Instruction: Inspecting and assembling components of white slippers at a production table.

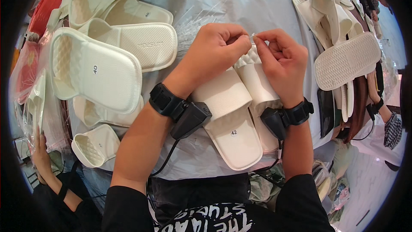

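Note:
A pair of cream slide sandals (235, 139) lies side by side on the table before me, toes pointing away. Over their far ends, my left hand (219, 53) pinches thumb against curled fingers. Close beside it, my right hand (281, 56) is also closed in a pinch. A tiny pale bit (253, 36) shows between the two sets of fingertips, too small to name. Thin clear plastic strands (195, 28) lie in a bunch just beyond my left hand. A black strap with a dark box is on each of my wrists.
Cream slides (96, 68) are heaped on the left, one small slide (96, 145) near the front edge. More slides (347, 60) are piled at right beside a dark flat object (326, 111). Another person's hand (40, 148) holds a slide at far left; other people stand at right.

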Demonstrator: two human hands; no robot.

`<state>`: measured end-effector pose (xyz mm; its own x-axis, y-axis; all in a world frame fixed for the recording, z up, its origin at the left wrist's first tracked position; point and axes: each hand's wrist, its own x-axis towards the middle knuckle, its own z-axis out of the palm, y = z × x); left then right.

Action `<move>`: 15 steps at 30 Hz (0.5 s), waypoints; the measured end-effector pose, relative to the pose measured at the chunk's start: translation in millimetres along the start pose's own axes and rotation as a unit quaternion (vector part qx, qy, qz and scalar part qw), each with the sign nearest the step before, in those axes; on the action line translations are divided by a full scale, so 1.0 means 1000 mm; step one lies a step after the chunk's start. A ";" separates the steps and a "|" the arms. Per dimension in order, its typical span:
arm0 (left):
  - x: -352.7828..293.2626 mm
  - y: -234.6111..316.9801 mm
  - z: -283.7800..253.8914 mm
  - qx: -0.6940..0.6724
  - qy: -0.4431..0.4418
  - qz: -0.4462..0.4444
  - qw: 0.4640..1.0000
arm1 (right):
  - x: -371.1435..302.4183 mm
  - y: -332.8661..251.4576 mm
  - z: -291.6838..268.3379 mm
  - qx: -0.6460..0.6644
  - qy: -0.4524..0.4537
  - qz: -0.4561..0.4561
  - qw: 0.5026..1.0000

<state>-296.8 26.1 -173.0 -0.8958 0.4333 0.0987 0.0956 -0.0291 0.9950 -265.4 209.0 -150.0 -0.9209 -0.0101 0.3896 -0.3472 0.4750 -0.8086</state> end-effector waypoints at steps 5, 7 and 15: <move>-0.001 -0.002 -0.001 0.010 -0.004 0.000 1.000 | -0.002 0.002 0.002 -0.010 -0.002 -0.010 1.000; -0.001 -0.002 -0.001 0.014 -0.006 -0.001 1.000 | -0.002 -0.002 0.002 -0.012 -0.003 -0.019 1.000; -0.001 -0.002 -0.002 0.001 -0.004 -0.005 1.000 | 0.000 -0.001 0.001 -0.034 -0.008 -0.012 0.999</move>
<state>-296.9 23.6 -174.9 -0.8932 0.4409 0.0883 0.0869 -0.0234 0.9959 -264.9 207.3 -149.5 -0.9158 -0.0360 0.4001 -0.3560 0.5337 -0.7670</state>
